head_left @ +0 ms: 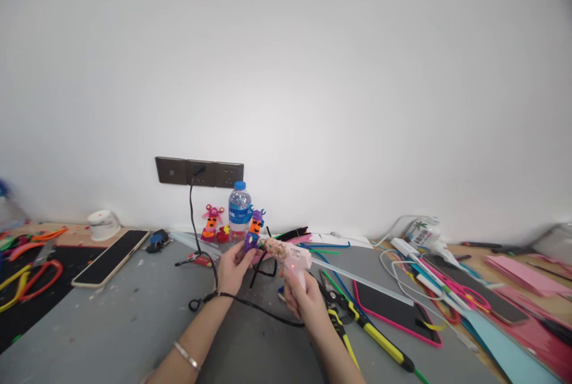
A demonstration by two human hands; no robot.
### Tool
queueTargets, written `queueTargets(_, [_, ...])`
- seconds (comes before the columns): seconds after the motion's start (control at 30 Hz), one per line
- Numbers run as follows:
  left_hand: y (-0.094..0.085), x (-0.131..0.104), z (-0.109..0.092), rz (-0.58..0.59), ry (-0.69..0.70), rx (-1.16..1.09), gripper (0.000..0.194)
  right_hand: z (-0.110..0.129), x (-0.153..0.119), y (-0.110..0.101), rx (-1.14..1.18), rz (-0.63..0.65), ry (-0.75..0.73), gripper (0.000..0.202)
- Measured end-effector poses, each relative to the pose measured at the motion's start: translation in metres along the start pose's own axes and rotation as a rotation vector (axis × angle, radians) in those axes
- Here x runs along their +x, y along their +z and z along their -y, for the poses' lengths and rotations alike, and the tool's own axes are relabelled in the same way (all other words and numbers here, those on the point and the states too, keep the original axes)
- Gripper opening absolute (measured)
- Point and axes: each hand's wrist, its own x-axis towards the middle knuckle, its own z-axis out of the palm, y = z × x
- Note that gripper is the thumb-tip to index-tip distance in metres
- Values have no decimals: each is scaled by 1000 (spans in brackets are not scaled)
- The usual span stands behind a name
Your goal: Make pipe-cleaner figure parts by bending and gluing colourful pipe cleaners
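A small purple and orange figure (255, 228) stands upright in the fingers of my left hand (233, 266), in front of a water bottle (240, 214). My right hand (304, 296) is closed round the handle of a pale pink glue gun (295, 257) with a small red light. Its decorated nozzle end points left, close to the figure; whether they touch I cannot tell. A long clear glue stick (361, 278) sticks out of the gun's back. Black bent pipe cleaners (267, 272) lie just behind and between my hands.
A pink and orange figure (211, 224) stands left of the bottle. The gun's black cord (263, 310) crosses near my wrists to a wall socket. Yellow-handled pliers (379, 336) and a pink-edged tablet (397, 315) lie right; a phone (110, 257) and scissors (42, 279) lie left.
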Motion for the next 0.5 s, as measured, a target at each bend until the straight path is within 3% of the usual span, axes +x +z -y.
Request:
queueTargets(0.33, [1,0,2,62,-19,-52,45,-5,-1,1,76,-70,-91,50])
queueTargets(0.5, [6,-1,10,123,-48,-94,43,8,-10,23,268,20,-74,55])
